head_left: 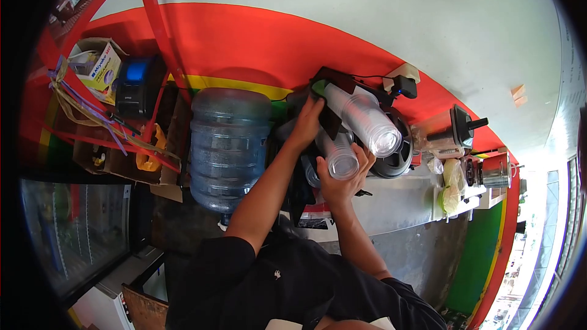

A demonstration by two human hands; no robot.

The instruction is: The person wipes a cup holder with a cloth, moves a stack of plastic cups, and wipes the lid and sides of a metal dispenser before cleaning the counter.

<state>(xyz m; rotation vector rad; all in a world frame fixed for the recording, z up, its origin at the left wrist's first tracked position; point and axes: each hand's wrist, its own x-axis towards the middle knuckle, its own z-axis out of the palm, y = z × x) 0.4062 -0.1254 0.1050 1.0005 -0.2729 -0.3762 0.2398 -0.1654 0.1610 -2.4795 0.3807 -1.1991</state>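
My right hand (pixel 343 184) is wrapped around the lower end of a stack of clear plastic cups (pixel 342 165), their round ends facing me. My left hand (pixel 309 121) reaches higher, with its fingers closed at the edge of a dark flap (pixel 331 123). A second, longer stack of clear plastic cups (pixel 369 121) slants just right of that flap. Something green (pixel 319 88) shows by the left fingertips. Black plastic (pixel 299 198) hangs below, between my forearms.
A large blue water jug (pixel 229 146) stands upside down left of my arm. Behind the cups is a round black lid-like object (pixel 391 150). A metal counter (pixel 397 205) runs right toward a blender jar (pixel 455 131). A red rack (pixel 150 0) and glass-front fridge (pixel 79 232) are at left.
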